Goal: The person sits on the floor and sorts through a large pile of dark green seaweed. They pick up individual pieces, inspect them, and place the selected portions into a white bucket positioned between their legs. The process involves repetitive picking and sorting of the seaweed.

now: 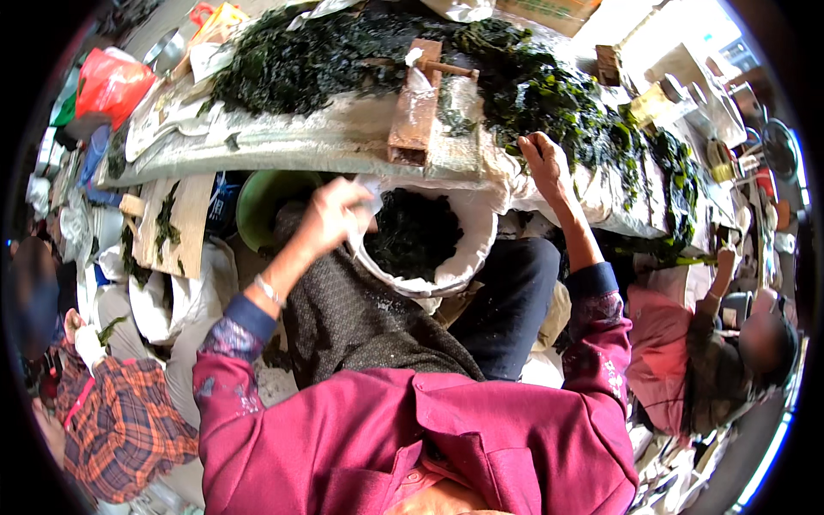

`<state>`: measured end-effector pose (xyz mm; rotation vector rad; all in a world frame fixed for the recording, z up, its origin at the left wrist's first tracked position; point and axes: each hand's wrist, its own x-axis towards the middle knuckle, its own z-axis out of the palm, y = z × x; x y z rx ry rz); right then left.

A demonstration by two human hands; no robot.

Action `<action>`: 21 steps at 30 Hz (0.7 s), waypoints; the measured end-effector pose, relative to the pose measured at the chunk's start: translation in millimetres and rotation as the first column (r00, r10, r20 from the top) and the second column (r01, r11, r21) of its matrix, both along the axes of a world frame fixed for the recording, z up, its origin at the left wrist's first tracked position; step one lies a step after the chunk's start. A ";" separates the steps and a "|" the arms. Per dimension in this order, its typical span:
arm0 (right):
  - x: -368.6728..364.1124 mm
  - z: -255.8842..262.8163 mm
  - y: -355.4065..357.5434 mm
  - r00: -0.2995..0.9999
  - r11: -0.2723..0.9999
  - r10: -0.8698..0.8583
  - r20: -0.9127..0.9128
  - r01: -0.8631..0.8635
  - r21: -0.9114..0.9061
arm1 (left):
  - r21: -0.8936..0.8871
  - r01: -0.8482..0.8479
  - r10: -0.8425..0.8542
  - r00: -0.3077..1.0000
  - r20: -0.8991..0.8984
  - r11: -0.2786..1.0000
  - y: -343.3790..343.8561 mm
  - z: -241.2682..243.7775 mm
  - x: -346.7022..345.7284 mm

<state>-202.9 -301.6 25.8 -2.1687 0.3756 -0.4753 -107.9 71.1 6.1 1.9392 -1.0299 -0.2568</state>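
Note:
My left hand is blurred by motion above the left rim of a round basket lined with white cloth. Whether its fingers hold anything is unclear. Dark wet seaweed fills part of this basket, which sits between my knees. On the right, the bent fingers of my right hand come together at the front edge of the sheet-covered table. A scrap of green seaweed lies right at those fingertips; I cannot tell if they grip it. A larger heap of seaweed spreads along the table.
A wooden block with a peg stands on the table before me. Under the edge sits a green basin, and a wooden board is to its left. Co-workers sit at left, in a plaid garment, and right, with a red apron.

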 end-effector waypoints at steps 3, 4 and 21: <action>-5.8 13.6 -2.4 0.997 0.831 -0.074 -0.016 0.071 0.552 | 0.002 0.212 -0.212 0.975 0.062 0.977 -11.5 10.3 -38.8; -2.4 24.2 -5.7 0.994 0.826 -0.097 0.049 0.053 0.561 | 0.125 0.158 -0.123 0.961 -0.249 0.979 -19.7 32.1 -44.7; -6.3 73.0 -144.8 0.949 0.951 -0.017 0.315 0.113 -0.288 | -0.269 0.270 -0.239 0.960 0.143 0.924 -363.9 142.4 79.2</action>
